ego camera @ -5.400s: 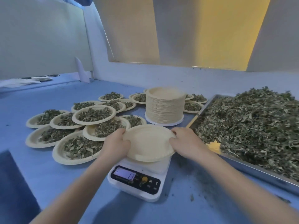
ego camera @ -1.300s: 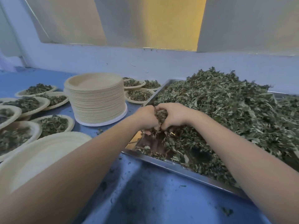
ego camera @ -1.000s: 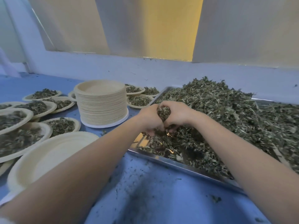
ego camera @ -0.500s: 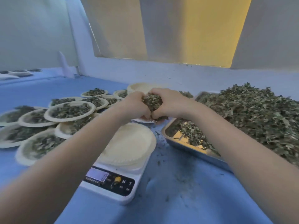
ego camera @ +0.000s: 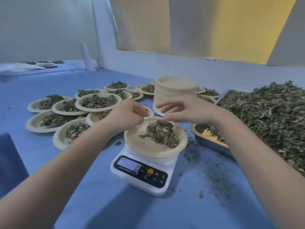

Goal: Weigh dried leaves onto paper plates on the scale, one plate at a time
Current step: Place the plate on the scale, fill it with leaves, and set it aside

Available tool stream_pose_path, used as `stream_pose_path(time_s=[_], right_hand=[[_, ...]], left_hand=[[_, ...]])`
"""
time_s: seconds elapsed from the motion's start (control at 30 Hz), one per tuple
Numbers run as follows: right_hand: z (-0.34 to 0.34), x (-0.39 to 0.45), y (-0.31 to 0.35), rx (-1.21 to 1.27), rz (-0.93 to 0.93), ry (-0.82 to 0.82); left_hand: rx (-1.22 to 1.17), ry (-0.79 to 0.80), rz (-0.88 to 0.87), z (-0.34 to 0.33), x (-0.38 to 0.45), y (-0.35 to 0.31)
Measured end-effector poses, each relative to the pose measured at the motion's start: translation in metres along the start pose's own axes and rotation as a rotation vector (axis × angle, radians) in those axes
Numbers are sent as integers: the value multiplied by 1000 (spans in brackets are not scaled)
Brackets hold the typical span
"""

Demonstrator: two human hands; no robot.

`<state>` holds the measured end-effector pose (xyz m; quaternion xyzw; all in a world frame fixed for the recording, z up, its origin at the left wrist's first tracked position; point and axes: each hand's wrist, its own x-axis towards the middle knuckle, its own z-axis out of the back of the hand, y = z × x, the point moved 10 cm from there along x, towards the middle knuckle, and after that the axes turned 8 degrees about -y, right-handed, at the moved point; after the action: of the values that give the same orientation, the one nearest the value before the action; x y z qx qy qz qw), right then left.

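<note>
**Leaves dropped onto the plate on the scale**

Half a second ago both hands were cupped together around a clump of dried leaves above the scale; now they have parted and the clump lies on the paper plate as a pile of dried leaves, heaped toward its far right side. That plate sits on the white digital scale, whose display is lit but unreadable. Left hand hovers over the plate's far left rim, fingers loosely curled, with a few leaf bits at the fingertips. Right hand hovers over the far rim, fingers spread and empty. On the right, a metal tray holds a large heap of leaves. Behind stands a stack of empty plates; filled plates crowd the blue table to the left.
</note>
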<state>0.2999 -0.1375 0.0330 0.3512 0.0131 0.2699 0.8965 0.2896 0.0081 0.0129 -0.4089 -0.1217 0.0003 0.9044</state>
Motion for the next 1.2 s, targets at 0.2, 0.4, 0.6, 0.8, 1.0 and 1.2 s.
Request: stream_pose_path(time_s=[0.2, 0.4, 0.6, 0.8, 1.0, 1.2], right_hand=[[-23, 5, -9, -164, -26, -50], [-20, 9, 11, -129, 84, -147], [-10, 4, 15, -92, 86, -202], [-20, 0, 13, -115, 67, -132], [-2, -7, 4, -150, 56, -159], [42, -25, -47, -264, -58, -174]], left_hand=[[-58, -184, -18, 6, -4, 14], [-124, -281, -22, 15, -5, 17], [-138, -252, -64, 10, -7, 11], [-97, -202, -124, 1, -8, -3], [-41, -112, -261, -23, -5, -43], [108, -4, -415, -86, 7, -104]])
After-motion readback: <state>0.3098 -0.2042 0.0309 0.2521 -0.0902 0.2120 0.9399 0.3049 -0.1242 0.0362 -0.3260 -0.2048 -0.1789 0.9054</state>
